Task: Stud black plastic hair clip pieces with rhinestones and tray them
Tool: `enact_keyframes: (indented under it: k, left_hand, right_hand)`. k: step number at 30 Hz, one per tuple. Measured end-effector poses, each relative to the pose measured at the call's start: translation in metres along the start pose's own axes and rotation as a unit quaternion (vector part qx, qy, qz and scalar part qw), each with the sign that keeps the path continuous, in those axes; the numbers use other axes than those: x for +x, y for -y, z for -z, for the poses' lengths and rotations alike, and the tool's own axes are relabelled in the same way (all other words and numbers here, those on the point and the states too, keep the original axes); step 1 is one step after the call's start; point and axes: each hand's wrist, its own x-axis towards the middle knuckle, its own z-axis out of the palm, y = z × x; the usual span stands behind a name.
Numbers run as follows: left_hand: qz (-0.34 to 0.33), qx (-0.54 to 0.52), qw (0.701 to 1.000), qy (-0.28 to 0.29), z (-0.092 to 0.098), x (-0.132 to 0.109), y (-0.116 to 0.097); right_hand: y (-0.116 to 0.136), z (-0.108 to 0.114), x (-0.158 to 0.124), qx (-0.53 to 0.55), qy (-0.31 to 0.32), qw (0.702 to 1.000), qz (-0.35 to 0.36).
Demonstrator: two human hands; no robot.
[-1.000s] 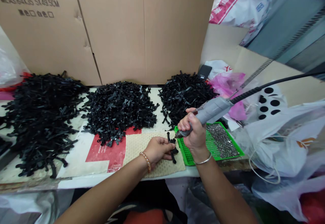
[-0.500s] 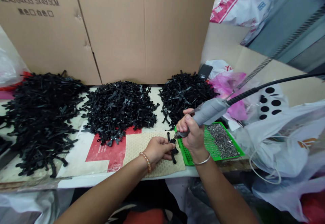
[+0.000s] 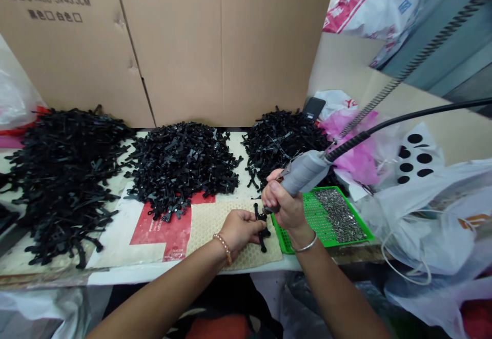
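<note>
My left hand [image 3: 243,230] pinches a small black plastic part [image 3: 263,244] with slim arms, just above a beige textured mat [image 3: 207,226]. My right hand [image 3: 283,203] is wrapped round a grey electric screwdriver [image 3: 305,172], which is tilted with its tip down at the black part. Whether the tip touches a screw is too small to tell. Beside my right hand lies a green tray [image 3: 286,241] with many small metal screws [image 3: 342,216] in it.
Three heaps of black parts stand along the back: a left heap [image 3: 69,164], a middle heap [image 3: 184,164] and a right heap [image 3: 286,139]. Behind them rises a cardboard box [image 3: 172,46]. A spring [image 3: 415,62] and black cable [image 3: 415,116] run from the screwdriver. Plastic bags [image 3: 442,216] crowd the right.
My right hand has shifted slightly left with the screwdriver, whose tip is now closer over the black part. My left hand still holds the part in nearly the same place.
</note>
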Motion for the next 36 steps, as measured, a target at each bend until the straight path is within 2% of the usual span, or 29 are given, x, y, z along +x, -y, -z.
enact_keyframes:
  k: [3,5,9,11,13,18,36]
  left_hand:
    - [0.01,-0.013,1.0,0.013,0.001,0.0,-0.002]
    - [0.019,-0.014,1.0,0.018,0.002,0.001,-0.002]
    - [0.029,0.0,0.999,0.017,0.004,0.003,-0.001]
    - [0.031,0.008,0.999,0.017,0.004,0.004,-0.001]
    - [0.034,0.01,0.999,0.021,0.004,0.003,-0.001]
    - [0.031,0.002,0.999,0.031,0.005,0.002,-0.002]
    - [0.037,0.003,0.999,0.025,0.004,-0.002,-0.006]
  right_hand:
    - [0.014,0.001,0.0,-0.016,-0.007,1.0,0.021]
    - [0.026,0.007,0.004,-0.028,-0.031,0.997,0.061]
    - [0.037,0.036,0.017,-0.064,-0.143,0.977,0.146]
    - [0.03,0.052,0.022,-0.066,-0.193,0.97,0.129]
    - [0.02,0.064,0.024,-0.065,-0.216,0.97,0.094]
    - [0.004,0.069,0.021,-0.07,-0.209,0.973,0.066]
    - [0.0,0.07,0.02,-0.079,-0.186,0.978,0.055]
